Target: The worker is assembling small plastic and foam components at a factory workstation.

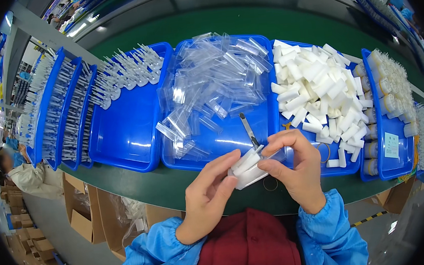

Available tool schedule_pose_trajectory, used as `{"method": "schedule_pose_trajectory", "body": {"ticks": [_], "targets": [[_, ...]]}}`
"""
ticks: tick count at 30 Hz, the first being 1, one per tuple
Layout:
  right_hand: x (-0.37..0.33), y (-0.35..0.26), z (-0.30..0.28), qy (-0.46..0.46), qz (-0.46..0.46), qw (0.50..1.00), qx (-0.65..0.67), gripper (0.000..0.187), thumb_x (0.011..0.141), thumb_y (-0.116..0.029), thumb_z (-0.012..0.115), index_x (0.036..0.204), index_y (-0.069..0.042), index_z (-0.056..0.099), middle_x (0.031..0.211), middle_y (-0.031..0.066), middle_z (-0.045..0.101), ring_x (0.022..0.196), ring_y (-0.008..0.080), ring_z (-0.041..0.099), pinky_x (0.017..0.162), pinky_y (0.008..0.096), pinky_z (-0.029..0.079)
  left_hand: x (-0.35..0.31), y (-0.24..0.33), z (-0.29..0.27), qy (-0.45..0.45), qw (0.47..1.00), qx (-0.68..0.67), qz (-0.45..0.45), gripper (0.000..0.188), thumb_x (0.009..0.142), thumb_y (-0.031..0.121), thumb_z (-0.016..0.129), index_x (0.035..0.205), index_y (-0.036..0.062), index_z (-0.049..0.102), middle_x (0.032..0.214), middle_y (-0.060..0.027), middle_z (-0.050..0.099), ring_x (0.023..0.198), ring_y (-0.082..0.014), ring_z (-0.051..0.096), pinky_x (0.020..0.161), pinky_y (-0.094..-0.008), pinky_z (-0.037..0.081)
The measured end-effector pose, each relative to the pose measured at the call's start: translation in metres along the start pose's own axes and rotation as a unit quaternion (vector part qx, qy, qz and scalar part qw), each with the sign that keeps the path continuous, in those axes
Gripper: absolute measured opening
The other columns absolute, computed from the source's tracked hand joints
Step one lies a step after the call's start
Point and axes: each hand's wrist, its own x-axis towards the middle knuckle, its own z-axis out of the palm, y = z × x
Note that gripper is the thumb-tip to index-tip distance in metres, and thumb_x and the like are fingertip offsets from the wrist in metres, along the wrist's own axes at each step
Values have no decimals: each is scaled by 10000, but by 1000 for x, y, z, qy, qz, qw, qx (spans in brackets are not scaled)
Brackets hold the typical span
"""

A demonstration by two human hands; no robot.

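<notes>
My left hand (208, 196) is closed on a white block (246, 176), with thumb and fingers pressed to its left end. My right hand (298, 168) pinches a clear plastic sleeve (276, 155) at the other end of the block. Whether the block lies inside the sleeve or against it, I cannot tell. A slim metal tool (247, 128) with a dark lower end leans over the middle tray just beyond my fingers. Many similar clear sleeves (212, 77) are heaped in that blue tray (222, 137). To the right, white blocks (319, 85) are piled up.
A blue tray (123, 125) at left holds white stemmed parts (130, 66). More loaded trays (61, 110) stand tilted at far left. At right, a tray (393, 162) carries bundled parts (392, 84). Cardboard boxes (85, 209) sit below the green table edge; a person (23, 164) is farther left.
</notes>
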Motion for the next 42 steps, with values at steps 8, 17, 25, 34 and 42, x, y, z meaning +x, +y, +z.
{"method": "schedule_pose_trajectory", "body": {"ticks": [8,17,25,34,42], "targets": [[-12,-12,12,22,-171,938,-299,936,669,-279,910,1433,18,457,1326,165,571,1149,333,560,981,435,423,2,-6,2,44,995,-91,-27,448,941,-67,635,1373,-72,516,1349,-160,528,1294,-264,543,1062,-381,512],[-16,1,18,-2,-208,910,-359,955,591,-227,888,1416,-1,463,1361,164,584,1159,320,589,982,440,431,-2,-3,11,47,993,-103,-38,426,914,-45,670,1315,-46,527,1309,-134,555,1233,-234,566,1024,-368,499],[-13,8,13,2,-276,922,-273,699,594,-159,837,1240,-1,621,1275,163,674,1058,300,662,887,392,492,1,1,1,-47,982,-159,-85,454,962,-14,622,1383,-32,452,1460,-169,427,1321,-291,516,1056,-400,495],[-16,17,9,-22,-286,929,-236,694,618,-167,870,1241,7,619,1324,197,637,1127,327,645,923,408,493,0,-6,1,-95,986,-135,3,463,956,-33,626,1394,10,483,1520,-162,348,1330,-291,503,1053,-401,509],[-13,-8,-3,-93,-110,983,-111,486,734,-142,843,1173,-52,656,1382,163,557,1246,335,508,1014,418,423,-3,-2,-2,-46,987,115,103,469,859,-40,735,1302,55,612,1429,-176,480,1268,-292,566,1007,-385,539]]}}
